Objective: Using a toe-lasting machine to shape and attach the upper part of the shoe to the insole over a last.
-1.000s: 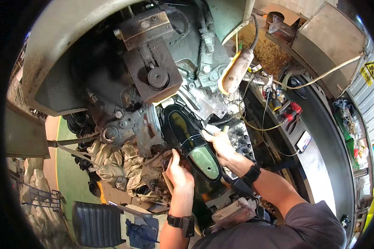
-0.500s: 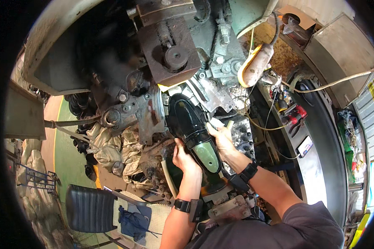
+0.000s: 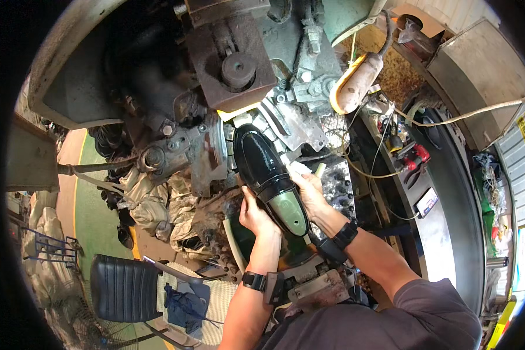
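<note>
While two bare hands steady it from either side, a glossy black shoe upper [image 3: 256, 153] lies at the centre, toe pointing up and a little left into a machine, a pale green foot form [image 3: 287, 211] filling its heel end.

From the left, the left hand [image 3: 259, 216] cups the shoe's near side, its fingers close against the edge; their undersides are hidden. On the shoe itself, the yellowish sheen seen on the toe a second ago has gone, leaving dark gloss with a thin white highlight. That suggests a slight tilt, with the shoe being adjusted in hand rather than let go. To its right, the right hand [image 3: 310, 192] keeps its grip, thumb over the rim, fingers mostly out of sight.

For edges, again from the left: a metal bracket [image 3: 207, 157] stands just beside the toe, a heavy dark block [image 3: 230, 64] overhangs beyond the tip, and flat metal plates [image 3: 300, 131] crowd the right. Whether the toe touches any of them, I cannot tell. A hanging lamp [image 3: 356, 87] is farther up and right, well apart from the hands. The easiest room for moving appears to be back toward the body, between the forearms, above low metal fittings [image 3: 319, 290].
</note>
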The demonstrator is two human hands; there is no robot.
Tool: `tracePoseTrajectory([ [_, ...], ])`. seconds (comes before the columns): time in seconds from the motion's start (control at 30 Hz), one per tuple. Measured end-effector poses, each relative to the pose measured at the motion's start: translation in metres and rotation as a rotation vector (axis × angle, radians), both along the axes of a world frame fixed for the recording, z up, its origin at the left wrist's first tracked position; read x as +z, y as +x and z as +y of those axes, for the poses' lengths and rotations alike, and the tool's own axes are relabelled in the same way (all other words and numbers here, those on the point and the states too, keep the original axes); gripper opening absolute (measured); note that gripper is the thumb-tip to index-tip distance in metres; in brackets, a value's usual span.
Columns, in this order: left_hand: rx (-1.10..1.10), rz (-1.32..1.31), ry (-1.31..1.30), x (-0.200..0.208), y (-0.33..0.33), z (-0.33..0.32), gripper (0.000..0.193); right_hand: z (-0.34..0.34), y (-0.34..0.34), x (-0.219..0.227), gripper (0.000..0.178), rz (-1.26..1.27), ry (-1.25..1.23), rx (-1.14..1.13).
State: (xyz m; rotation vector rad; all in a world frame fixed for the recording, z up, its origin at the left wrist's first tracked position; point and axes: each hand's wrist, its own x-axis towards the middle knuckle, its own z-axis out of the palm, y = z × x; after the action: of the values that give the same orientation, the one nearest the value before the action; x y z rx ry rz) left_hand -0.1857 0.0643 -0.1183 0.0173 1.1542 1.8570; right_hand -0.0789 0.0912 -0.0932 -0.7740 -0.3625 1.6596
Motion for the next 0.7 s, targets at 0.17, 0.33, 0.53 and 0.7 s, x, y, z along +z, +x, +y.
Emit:
tracePoseTrajectory([
  [0.17, -0.076, -0.145, 0.065, 0.010, -0.001, -0.002, 0.042, -0.004, 0.005, 0.006, 0.028, 0.020, -0.041, 0.028],
  [0.33, -0.113, -0.165, 0.043, 0.018, -0.003, -0.005, 0.044, -0.007, 0.003, 0.014, 0.026, 0.062, -0.057, 0.026],
  [0.53, -0.148, -0.060, 0.001, 0.015, -0.017, -0.012, 0.036, 0.009, 0.012, -0.021, 0.028, -0.148, 0.036, 0.037],
  [0.7, -0.061, 0.503, -0.139, -0.056, -0.118, -0.077, 0.031, -0.009, 0.104, 0.004, 0.047, -0.462, 0.016, 0.262],
])
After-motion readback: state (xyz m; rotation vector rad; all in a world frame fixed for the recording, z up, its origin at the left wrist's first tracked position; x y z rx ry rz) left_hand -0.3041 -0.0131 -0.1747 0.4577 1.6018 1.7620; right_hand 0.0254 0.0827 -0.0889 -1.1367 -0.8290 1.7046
